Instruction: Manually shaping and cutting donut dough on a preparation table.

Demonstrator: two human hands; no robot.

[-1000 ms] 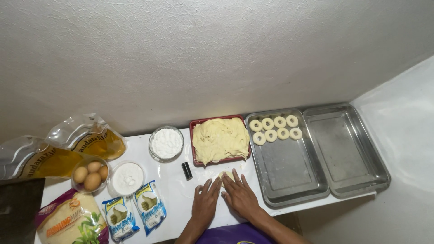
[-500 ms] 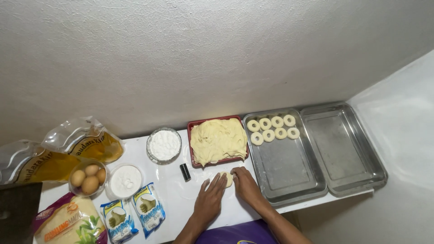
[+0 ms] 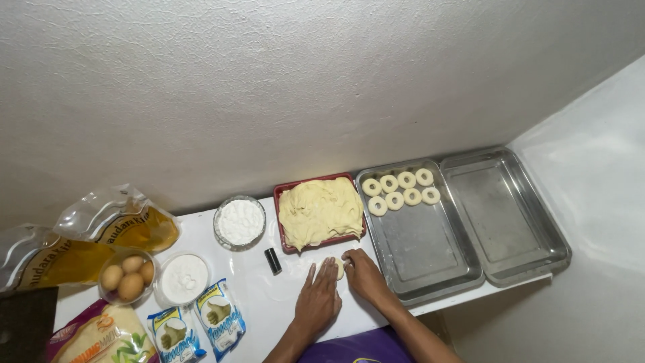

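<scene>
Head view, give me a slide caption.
Both hands, left hand and right hand, press dough piece beside red tray.

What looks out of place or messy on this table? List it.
Little stands out. The two metal trays hang past the front edge of the white table. The dough bulges over the red tray's rim. A small black cylinder lies loose beside it. Both hands press a dough piece.

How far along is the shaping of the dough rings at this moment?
Done: seven dough rings lie in the near steel tray. In hand: the left hand and right hand press a small dough piece on the white table. Left: much dough fills the red tray; the second steel tray holds nothing.
</scene>
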